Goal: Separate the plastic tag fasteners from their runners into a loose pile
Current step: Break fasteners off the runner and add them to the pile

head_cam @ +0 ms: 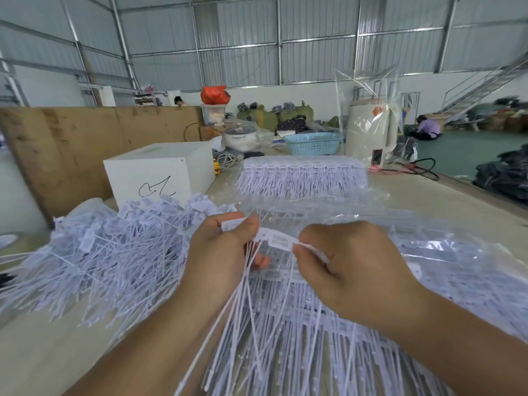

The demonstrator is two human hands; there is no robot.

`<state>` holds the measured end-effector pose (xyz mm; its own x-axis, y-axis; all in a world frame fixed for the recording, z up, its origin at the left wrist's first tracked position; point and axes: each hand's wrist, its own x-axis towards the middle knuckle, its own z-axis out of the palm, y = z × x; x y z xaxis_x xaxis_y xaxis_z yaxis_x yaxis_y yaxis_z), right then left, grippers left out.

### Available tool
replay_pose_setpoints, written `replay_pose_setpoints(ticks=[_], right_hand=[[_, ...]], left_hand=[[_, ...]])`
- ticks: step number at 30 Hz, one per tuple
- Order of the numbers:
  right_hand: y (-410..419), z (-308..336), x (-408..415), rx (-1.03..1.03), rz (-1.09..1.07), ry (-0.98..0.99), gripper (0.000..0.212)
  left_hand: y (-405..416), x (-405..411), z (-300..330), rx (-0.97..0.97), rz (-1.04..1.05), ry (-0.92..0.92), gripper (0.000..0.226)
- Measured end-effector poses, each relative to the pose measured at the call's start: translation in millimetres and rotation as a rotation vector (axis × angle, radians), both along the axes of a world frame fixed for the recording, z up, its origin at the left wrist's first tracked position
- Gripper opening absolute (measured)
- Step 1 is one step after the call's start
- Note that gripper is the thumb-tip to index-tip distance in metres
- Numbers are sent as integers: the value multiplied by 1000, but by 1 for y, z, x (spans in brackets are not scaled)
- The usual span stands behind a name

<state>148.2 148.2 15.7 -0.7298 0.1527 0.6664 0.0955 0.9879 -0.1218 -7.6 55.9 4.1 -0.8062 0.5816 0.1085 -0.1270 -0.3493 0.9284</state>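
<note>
Left hand (pixel 220 250): bare; no glove, ring or watch in view; forearm bare, entering from 7 o'clock
Right hand (pixel 348 264): bare; no glove or ring in view; forearm bare, entering from 4 o'clock
Sleeves: none visible on either forearm within the frame

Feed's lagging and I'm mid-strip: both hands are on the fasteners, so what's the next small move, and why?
Probably pull the hands apart to snap off the tag. The left hand grips a bunch of fasteners; the right hand pinches the strip bridging them. Then drop the loose ones on the pile at the left.
</note>
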Motion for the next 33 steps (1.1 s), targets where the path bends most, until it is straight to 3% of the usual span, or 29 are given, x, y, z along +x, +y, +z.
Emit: replay_pose_setpoints(ticks=[2,6,9,12,17,21,28,31,33], right_hand=[[-4,2,1,87,13,-4,34],[-9,5,4,109,80,70,31],[-1,6,2,-243,122,67,33],[10,5,2,-621,173,-38,36],[11,8,5,-741,217,-121,37],[11,8,5,-668,193,-111,36],[13,9,9,-670,198,-234,35],[9,9,7,-184,50,-142,41],[2,11,6,92,7,-51,38]], left_hand=[[1,-8,-7,-44,1,-26,8],[-7,-32,-11,-68,190,-8,30],[-4,-11,-1,30,163,84,11],[-3,21,7,79,76,234,10],[-10,39,6,39,-40,321,7],[-11,39,5,7,-68,369,28],[-10,27,5,29,-29,297,34],[-7,24,7,10,-79,144,35],[-7,21,9,-43,-167,67,18]])
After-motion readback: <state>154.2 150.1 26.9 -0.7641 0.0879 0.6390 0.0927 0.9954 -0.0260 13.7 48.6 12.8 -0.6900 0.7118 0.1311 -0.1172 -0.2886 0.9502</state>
